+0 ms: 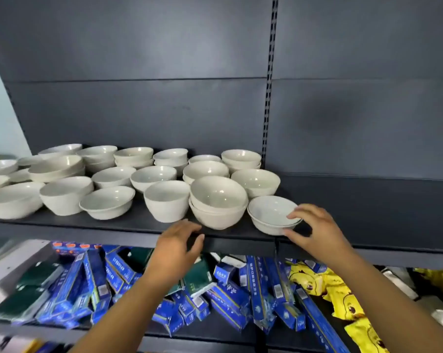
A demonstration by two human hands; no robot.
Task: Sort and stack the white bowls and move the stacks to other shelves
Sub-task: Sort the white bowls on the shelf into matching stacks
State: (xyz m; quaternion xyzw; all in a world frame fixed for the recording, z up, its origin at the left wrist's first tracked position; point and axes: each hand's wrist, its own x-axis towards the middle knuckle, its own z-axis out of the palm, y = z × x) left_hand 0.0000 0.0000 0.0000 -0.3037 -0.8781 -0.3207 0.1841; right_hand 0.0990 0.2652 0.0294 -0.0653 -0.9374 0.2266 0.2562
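Note:
Many white bowls stand on a dark grey shelf (128,225), some single, some in short stacks. At the front right is a low stack of two shallow bowls (269,212). My right hand (314,228) grips its right rim, with fingers over the edge and the thumb under it. To its left is a stack of deeper bowls (218,202). My left hand (177,245) hovers just below and in front of that stack, fingers apart, holding nothing. A deep single bowl (167,200) stands further left.
The same shelf level continues bare to the right (368,207), past a slotted upright (269,98). Below, a lower shelf holds a jumble of blue boxes (240,289), dark green packs (29,296) and yellow packets (342,301).

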